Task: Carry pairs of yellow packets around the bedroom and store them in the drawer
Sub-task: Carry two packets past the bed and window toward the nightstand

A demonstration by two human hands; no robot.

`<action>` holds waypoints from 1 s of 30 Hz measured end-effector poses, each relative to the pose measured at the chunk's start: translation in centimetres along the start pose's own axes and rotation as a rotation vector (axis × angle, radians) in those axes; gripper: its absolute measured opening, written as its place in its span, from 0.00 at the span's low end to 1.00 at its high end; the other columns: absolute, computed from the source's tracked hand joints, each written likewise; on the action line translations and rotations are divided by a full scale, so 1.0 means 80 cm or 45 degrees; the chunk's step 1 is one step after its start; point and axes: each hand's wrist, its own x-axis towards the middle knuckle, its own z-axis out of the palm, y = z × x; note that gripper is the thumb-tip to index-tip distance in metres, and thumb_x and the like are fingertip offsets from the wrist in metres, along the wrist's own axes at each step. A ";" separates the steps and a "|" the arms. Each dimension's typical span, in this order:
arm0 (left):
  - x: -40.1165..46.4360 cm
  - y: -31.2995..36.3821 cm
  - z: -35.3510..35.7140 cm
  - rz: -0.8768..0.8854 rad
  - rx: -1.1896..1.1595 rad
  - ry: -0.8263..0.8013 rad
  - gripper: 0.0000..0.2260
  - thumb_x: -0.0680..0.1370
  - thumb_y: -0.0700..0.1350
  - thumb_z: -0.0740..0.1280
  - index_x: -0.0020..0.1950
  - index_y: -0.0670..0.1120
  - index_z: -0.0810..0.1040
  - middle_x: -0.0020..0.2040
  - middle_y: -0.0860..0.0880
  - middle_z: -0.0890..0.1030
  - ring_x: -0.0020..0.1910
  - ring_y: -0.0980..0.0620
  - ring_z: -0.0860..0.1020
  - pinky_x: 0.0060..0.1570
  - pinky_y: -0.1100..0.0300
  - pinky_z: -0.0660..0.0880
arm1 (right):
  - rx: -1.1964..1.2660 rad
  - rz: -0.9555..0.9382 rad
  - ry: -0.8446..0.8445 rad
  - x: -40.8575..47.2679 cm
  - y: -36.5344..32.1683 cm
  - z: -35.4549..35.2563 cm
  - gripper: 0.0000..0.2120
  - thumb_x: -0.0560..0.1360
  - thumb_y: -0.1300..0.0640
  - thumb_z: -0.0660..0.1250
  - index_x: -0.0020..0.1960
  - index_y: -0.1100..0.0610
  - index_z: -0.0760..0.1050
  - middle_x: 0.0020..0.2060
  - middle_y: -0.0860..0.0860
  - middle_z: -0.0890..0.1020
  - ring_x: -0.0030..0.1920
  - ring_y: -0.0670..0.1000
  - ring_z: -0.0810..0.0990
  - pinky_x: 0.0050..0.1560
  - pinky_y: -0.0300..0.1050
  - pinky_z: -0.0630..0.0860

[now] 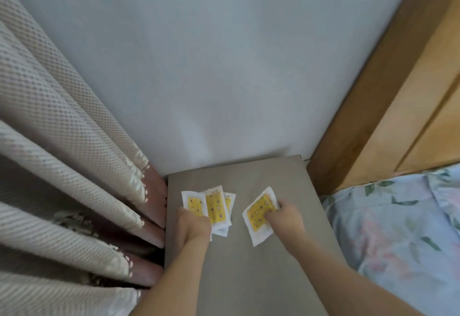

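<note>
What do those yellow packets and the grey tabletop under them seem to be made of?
Yellow packets: probably thin plastic or foil sachets with flat white sealed borders; they bend under the fingers.
Grey tabletop: seemingly matt laminate or painted board, judging by its even colour, crisp edges and lack of shine.

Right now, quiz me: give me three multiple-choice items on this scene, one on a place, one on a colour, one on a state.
1. Where do the yellow packets lie?
A. on the grey nightstand top
B. on the bed
C. on the floor

2. What colour is the headboard?
A. white
B. black
C. light wood

3. What is the right hand doing?
A. hanging idle
B. gripping a single packet
C. pulling the curtain

Answers:
1 A, the fanned packets under the left hand rest on the grey top.
2 C, it shows honey-toned wood beside the floral bedding.
3 B, its fingers curl on that packet.
</note>
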 end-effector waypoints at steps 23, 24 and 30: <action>-0.636 0.310 -0.101 1.825 0.137 -0.739 0.12 0.79 0.43 0.60 0.62 0.47 0.75 0.54 0.48 0.80 0.48 0.48 0.78 0.42 0.56 0.77 | 0.607 0.021 0.963 -0.528 0.017 -0.570 0.08 0.69 0.66 0.70 0.48 0.68 0.79 0.43 0.63 0.82 0.41 0.60 0.81 0.43 0.55 0.82; -0.681 0.303 -0.094 1.897 0.131 -0.790 0.12 0.79 0.42 0.60 0.60 0.47 0.76 0.53 0.48 0.80 0.47 0.49 0.78 0.40 0.57 0.74 | 0.653 0.043 1.028 -0.559 0.042 -0.588 0.06 0.69 0.66 0.70 0.45 0.66 0.79 0.42 0.62 0.82 0.41 0.60 0.82 0.44 0.57 0.82; -0.965 0.209 -0.054 2.077 0.062 -1.140 0.09 0.76 0.39 0.62 0.52 0.47 0.79 0.50 0.48 0.82 0.46 0.44 0.79 0.44 0.55 0.77 | 0.858 0.157 1.412 -0.788 0.217 -0.676 0.03 0.69 0.66 0.72 0.42 0.62 0.79 0.42 0.60 0.84 0.44 0.60 0.84 0.43 0.53 0.83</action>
